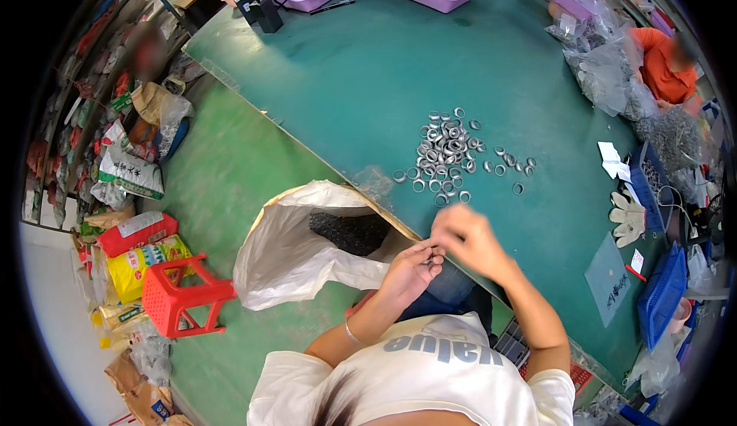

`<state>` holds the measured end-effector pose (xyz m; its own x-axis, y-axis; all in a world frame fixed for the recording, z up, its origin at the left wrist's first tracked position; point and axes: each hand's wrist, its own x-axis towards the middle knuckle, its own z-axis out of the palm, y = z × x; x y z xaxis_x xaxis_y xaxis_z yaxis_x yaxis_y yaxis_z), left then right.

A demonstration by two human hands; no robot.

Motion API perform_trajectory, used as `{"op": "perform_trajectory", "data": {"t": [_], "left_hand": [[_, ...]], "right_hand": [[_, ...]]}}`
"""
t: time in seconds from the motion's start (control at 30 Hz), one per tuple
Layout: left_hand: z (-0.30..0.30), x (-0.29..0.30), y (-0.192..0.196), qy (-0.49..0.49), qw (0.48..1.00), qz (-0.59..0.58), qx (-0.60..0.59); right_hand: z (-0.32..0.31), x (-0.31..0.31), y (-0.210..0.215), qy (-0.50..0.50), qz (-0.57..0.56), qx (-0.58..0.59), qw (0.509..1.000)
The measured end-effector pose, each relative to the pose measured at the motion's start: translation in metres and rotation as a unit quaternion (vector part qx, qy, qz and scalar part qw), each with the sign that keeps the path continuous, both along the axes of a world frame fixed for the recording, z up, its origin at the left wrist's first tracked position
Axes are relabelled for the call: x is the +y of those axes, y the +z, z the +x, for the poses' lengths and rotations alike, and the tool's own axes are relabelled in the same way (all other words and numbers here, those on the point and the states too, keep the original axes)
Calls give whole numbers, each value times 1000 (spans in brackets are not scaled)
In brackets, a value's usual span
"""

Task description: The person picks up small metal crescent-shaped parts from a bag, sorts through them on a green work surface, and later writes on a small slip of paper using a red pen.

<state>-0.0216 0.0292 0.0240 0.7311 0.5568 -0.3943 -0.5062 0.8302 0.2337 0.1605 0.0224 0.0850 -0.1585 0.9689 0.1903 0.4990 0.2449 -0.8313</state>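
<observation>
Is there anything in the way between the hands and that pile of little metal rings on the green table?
Nothing visible is. The right hand hangs over the table edge just below the pile of metal rings, with only bare green table between them. The left hand is beside it, near the open white bag.

left hand point(411, 266) fingers pinched, right hand point(465, 238) curled, blurred, touching
</observation>
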Motion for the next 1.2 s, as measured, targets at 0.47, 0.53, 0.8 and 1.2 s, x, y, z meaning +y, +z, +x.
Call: {"op": "perform_trajectory", "data": {"t": [0.47, 0.53, 0.8, 1.2], "left_hand": [[1, -8, 3, -14, 997, 25, 74], [4, -8, 3, -16, 997, 25, 75], [11, -11, 8, -37, 996, 34, 75], [19, -10, 15, -29, 995, 58, 74]], "right_hand": [[46, 28, -45, -210, 118, -201, 950], [54, 16, -46, -225, 115, -177, 951], [54, -6, -31, -331, 85, -33, 939], [44, -18, -11, -317, 69, -83, 942]]}}
